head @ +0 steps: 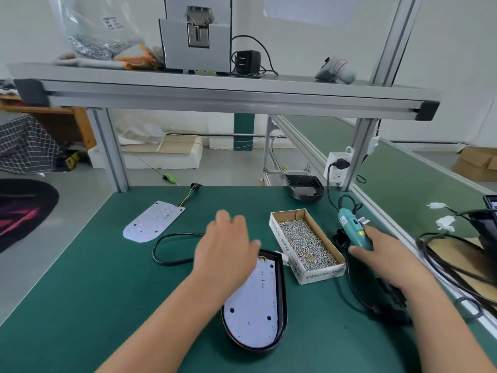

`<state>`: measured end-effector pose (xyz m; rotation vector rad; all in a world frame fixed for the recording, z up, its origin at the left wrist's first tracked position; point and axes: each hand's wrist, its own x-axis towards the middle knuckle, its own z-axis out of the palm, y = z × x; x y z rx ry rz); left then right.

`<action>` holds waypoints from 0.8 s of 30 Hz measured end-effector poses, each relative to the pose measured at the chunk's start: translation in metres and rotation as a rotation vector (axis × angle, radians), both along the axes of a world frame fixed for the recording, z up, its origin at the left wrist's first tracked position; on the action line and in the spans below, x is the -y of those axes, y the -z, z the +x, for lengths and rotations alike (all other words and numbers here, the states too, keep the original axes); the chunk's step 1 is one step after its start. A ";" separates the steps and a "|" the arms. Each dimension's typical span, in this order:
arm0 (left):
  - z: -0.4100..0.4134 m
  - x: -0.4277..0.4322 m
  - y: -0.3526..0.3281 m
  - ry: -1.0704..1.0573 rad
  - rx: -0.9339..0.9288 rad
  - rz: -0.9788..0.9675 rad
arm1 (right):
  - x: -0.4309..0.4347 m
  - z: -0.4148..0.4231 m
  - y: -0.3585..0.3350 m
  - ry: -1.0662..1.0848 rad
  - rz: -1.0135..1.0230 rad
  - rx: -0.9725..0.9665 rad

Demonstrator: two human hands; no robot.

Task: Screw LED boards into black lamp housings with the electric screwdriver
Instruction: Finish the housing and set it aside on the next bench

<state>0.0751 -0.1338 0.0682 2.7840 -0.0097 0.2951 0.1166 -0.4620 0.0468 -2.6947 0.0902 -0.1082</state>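
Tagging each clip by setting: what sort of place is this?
Probably a small factory assembly bench for lamps: a green mat under an aluminium-frame shelf, a box of screws beside the electric screwdriver gripped by the right hand, and an LED board lying in a black housing.

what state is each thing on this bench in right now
left hand, open, blurred
right hand, gripping the electric screwdriver
electric screwdriver, held in the right hand
near housing, LED board seated inside
loose LED board, lying flat, unhoused
far housing, empty
screw box, open, full of screws
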 end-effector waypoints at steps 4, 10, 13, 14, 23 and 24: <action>-0.006 -0.039 0.022 -0.057 -0.159 -0.129 | -0.005 -0.002 -0.002 -0.013 -0.063 0.003; -0.007 -0.065 0.048 -0.105 -0.254 -0.891 | -0.014 -0.005 0.004 0.011 -0.282 0.003; -0.010 -0.067 0.050 -0.087 -0.302 -1.283 | -0.015 -0.004 0.006 0.005 -0.273 -0.015; -0.010 -0.067 0.049 -0.072 -0.305 -1.374 | -0.018 -0.004 0.006 0.000 -0.286 0.012; -0.020 -0.044 0.052 0.224 -0.491 -1.583 | -0.126 -0.029 0.002 -0.532 0.235 0.376; -0.022 -0.042 0.052 0.265 -0.504 -1.575 | -0.138 -0.031 0.004 -0.574 0.323 0.288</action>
